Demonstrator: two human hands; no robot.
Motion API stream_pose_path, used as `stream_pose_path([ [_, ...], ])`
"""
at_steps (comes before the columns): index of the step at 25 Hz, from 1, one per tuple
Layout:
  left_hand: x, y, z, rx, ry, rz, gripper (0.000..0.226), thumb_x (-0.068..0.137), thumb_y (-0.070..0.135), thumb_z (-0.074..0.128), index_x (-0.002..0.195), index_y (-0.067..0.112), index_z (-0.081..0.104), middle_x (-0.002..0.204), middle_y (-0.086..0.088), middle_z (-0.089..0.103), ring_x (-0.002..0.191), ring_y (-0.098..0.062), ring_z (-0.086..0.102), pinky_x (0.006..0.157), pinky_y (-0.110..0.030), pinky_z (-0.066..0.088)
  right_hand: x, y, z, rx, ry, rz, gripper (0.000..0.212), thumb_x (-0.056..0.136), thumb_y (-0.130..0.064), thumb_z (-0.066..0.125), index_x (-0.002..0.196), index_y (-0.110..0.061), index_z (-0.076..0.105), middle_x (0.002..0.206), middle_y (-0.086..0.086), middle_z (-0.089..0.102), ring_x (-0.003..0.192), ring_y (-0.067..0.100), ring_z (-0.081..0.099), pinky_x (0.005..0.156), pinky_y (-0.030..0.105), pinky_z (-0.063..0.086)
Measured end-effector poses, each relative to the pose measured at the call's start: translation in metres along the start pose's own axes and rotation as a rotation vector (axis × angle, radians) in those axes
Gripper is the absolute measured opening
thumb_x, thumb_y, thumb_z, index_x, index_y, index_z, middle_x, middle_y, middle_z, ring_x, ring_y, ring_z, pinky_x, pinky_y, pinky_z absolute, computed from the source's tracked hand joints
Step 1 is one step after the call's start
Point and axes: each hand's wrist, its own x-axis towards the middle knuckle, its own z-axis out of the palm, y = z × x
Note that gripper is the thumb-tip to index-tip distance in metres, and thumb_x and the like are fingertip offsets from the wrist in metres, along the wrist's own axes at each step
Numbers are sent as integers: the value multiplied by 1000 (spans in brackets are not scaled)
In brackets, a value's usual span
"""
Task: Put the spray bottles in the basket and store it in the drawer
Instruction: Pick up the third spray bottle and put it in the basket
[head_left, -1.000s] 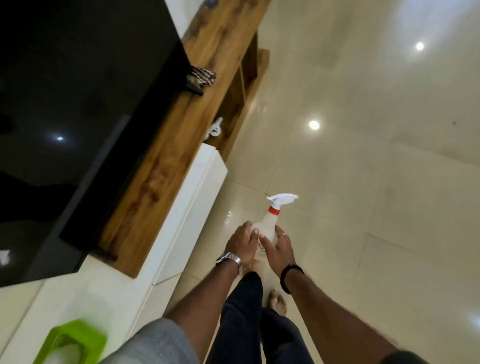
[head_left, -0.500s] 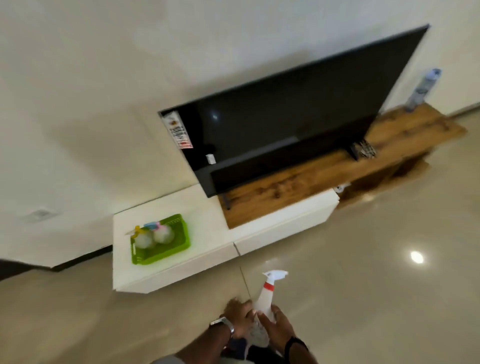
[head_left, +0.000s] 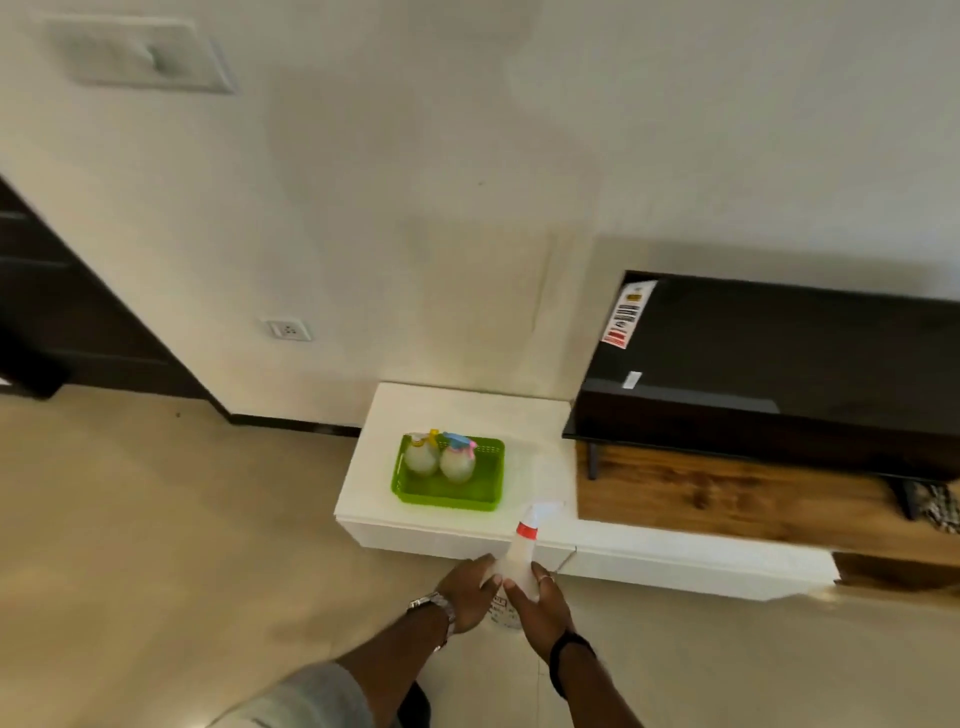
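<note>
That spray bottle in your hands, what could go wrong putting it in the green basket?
The green basket already holds two bottles on its left side, so the spray bottle might knock them over. It's held by both the left hand and right hand, low on its body, so the top could tip.

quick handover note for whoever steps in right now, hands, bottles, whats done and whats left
Left hand and right hand: both closed around the red-collared spray bottle, held upright in front of the white cabinet.
Green basket sits on the cabinet top with two spray bottles already standing in it.
Done: two bottles in.
Left: put this bottle in the basket, then store the basket in the drawer. No drawer is open yet.
</note>
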Motion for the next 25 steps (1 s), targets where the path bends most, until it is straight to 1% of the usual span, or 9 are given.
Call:
stream_pose_path([
  [2,5,-24,-35,-32,35,-29,44,107,29,43,147,11,49,147,-12,57,136,-29,55,112,-34,44,14,-30,33,-44,-8,-4,55,96,-29,65,146,-14,46,130,4,56,107,15,56,91,24,44],
  [5,16,-60,-81,-56,34,-62,52,108,33,42,156,14,40,157,-10,47,144,-27,48,117,-32,39,36,-62,77,-138,-10,1,66,97,-33,63,153,-11,36,148,9,46,133,25,49,111,35,41],
  [6,19,-68,-94,-71,30,-62,53,107,34,43,156,14,39,157,-11,47,143,-28,48,117,-33,39,42,-71,87,-155,-12,1,68,97,-34,62,155,-11,34,151,9,44,136,26,47,114,38,39],
  [12,48,-105,-135,-134,-41,-49,52,105,31,48,155,18,41,152,-11,54,138,-28,55,114,-36,45,75,-102,125,-256,-3,4,66,96,-28,65,152,-9,36,145,8,47,135,28,48,107,30,42],
  [15,69,-112,-136,-154,-54,-52,55,103,29,54,155,21,40,150,-12,54,132,-29,58,112,-38,47,96,-103,125,-303,4,4,69,92,-24,70,152,-8,39,144,10,50,133,29,51,111,38,43],
  [18,100,-118,-132,-179,-36,-40,57,100,25,60,154,21,41,149,-10,53,130,-28,59,110,-37,47,132,-99,125,-306,29,9,71,85,-20,79,146,-6,46,140,13,53,128,30,54,108,40,45],
  [20,128,-121,-128,-215,-1,-6,60,98,17,62,154,20,41,153,-7,49,135,-27,56,112,-37,47,162,-94,124,-235,101,37,65,84,-25,79,140,-7,50,138,12,54,127,28,54,107,39,46],
  [23,171,-120,-120,-215,25,93,66,95,6,61,157,19,38,158,-6,43,141,-27,49,113,-42,48,204,-81,116,-143,311,-59,42,87,-38,76,121,-18,61,122,4,63,117,26,61,96,35,49],
  [25,203,-125,-107,-137,-1,167,72,95,9,61,160,17,31,163,-7,37,146,-28,43,119,-41,41,232,-63,110,-136,396,-122,45,89,-41,72,126,-18,59,125,2,63,118,22,61,100,40,50],
])
